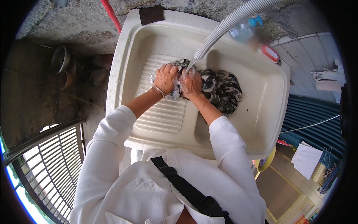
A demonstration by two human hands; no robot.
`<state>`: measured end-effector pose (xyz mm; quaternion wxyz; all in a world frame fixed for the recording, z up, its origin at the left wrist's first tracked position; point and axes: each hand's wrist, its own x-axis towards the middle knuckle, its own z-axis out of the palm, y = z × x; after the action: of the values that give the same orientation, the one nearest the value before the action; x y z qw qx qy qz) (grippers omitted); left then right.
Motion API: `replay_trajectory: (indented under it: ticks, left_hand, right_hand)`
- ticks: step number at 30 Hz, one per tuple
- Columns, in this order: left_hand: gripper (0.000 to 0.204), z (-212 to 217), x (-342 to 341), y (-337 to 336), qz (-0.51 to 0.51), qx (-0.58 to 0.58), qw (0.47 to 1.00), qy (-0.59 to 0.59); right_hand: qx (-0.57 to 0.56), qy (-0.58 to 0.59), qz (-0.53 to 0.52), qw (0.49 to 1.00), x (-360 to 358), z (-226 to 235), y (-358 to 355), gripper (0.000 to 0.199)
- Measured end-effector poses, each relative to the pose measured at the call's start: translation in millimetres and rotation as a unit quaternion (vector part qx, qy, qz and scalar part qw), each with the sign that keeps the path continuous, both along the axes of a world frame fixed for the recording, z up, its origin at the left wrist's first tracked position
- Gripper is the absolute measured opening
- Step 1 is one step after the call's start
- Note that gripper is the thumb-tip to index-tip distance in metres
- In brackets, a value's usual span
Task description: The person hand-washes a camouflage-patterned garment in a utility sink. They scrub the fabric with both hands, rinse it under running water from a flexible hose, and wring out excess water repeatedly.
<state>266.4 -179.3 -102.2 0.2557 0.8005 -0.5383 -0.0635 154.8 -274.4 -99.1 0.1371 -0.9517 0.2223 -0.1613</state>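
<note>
A wet camouflage-patterned garment (223, 89) lies partly on the ribbed washboard side of a cream laundry sink (261, 108) and partly in its deeper basin. My left hand (166, 78) is closed on the cloth over the ridges, with bracelets at its wrist. Right beside it, my right hand (190, 83) grips the same garment near the divider. Water runs from a grey corrugated hose (216, 39) onto the cloth and my right hand. Some of the fabric is hidden under both hands.
A brown pad (151, 15) lies on the sink's far left rim. A red-and-white brush (270, 54) rests on the far right rim, near a clear bottle with a blue pump (243, 31). A yellow bucket (265, 161) stands below the sink's near right corner.
</note>
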Motion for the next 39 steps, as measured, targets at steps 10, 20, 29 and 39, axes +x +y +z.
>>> replay_trajectory:
  ticks: [10,20,29,39]
  left_hand:
    - [0.032,31,35,45,-0.296,-0.066,0.948,-0.092]
    - [0.017,17,-48,86,-0.012,0.017,0.999,0.047]
    - [0.032,-13,52,-60,0.066,-0.034,0.986,-0.147]
    - [0.036,46,-1,40,0.042,-0.089,0.984,0.149]
  right_hand:
    - [0.127,0.062,-0.024,0.99,23,-15,-59,0.041]
    - [0.032,-0.027,0.045,0.998,-53,20,73,0.02]
    - [0.101,0.088,-0.046,0.99,55,-59,-78,0.039]
    - [0.121,-0.138,-0.117,0.976,-26,38,25,0.029]
